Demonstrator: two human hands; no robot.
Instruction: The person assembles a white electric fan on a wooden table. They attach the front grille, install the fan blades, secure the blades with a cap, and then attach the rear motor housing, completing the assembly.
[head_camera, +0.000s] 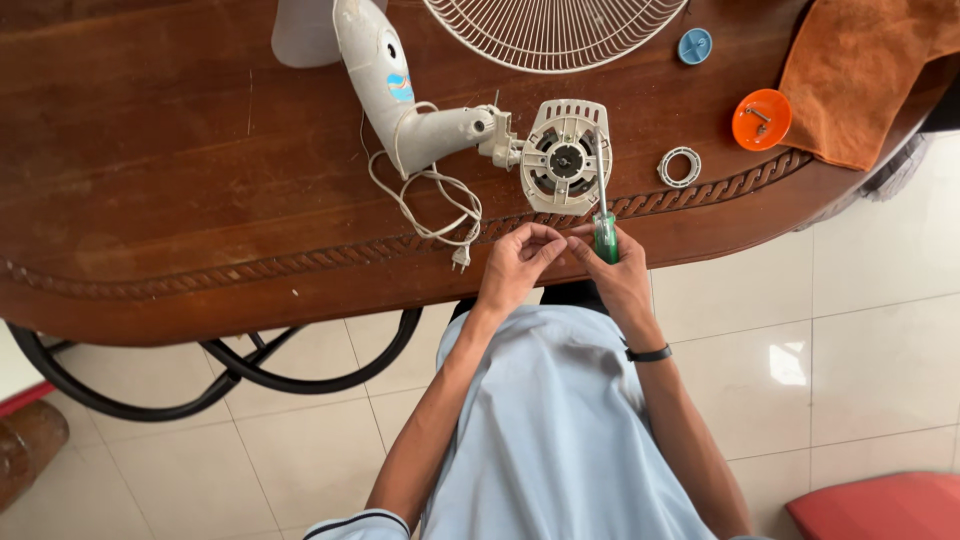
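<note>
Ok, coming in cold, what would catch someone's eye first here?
Probably the stripped fan motor lying on the wooden table, joined to its white stand with the cord trailing toward the table edge. Just below it the right hand holds a green-handled screwdriver pointing up at the motor, beside the left hand. An orange dish sits to the right.

You get bright, even daylight here — no harsh shadows. Glare sits on the floor tiles (790, 365) at four o'clock, a white window patch, and a soft sheen runs across the wooden table (150, 150) toward ten o'clock. Focus is sharp mid-frame; the table edge bows — wide-lens distortion near the borders.
</note>
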